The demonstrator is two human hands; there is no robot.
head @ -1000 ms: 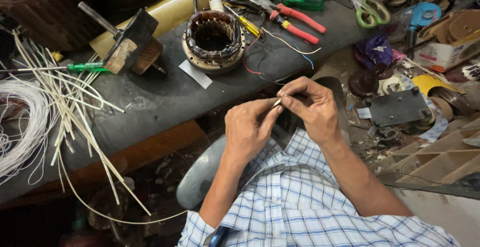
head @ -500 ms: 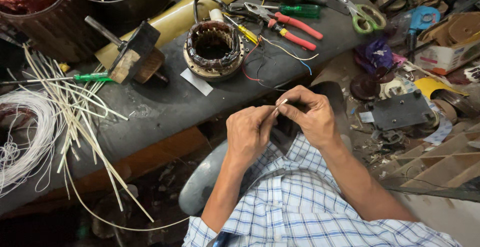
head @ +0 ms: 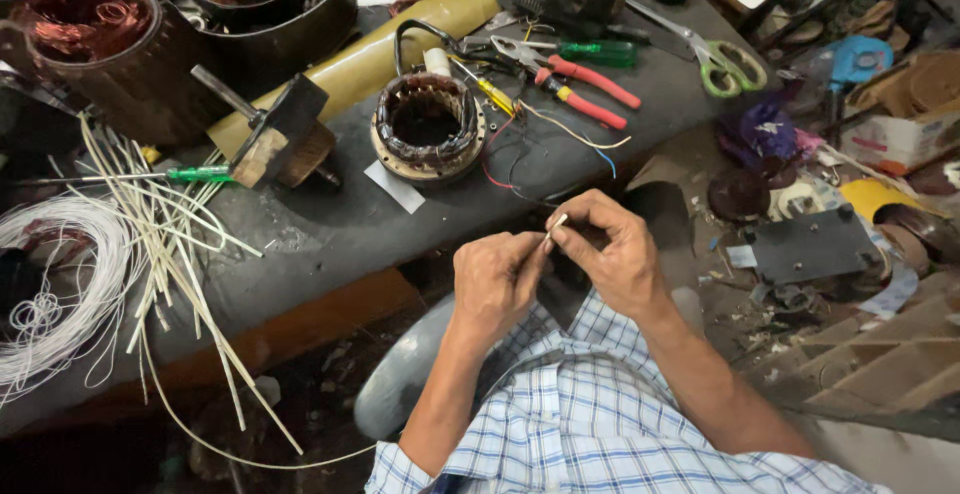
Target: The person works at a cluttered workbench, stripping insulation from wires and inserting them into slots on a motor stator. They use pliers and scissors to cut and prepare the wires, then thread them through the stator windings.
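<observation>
My left hand [head: 497, 279] and my right hand [head: 610, 249] meet in front of my chest, just off the near edge of the dark workbench [head: 330, 244]. Both pinch a small pale sleeve piece [head: 556, 225] between thumb and fingertips; its upper tip sticks out between them. A round motor stator [head: 428, 126] with copper windings and loose red, blue and black leads lies on the bench beyond my hands. My forearms in a blue checked shirt [head: 590, 424] fill the lower middle.
Pale insulation sleeves [head: 170, 244] and a white wire coil [head: 60, 294] lie at left. Red-handled pliers [head: 580, 89], green screwdrivers [head: 600, 52], green scissors [head: 725, 64], a hammer [head: 270, 139], a yellow tube [head: 380, 49] and wound motor housings [head: 90, 54] crowd the bench. Clutter covers the floor at right.
The view has shifted so the bench sits lower in frame. My hands stay together on the small sleeve piece, with only slight finger movement.
</observation>
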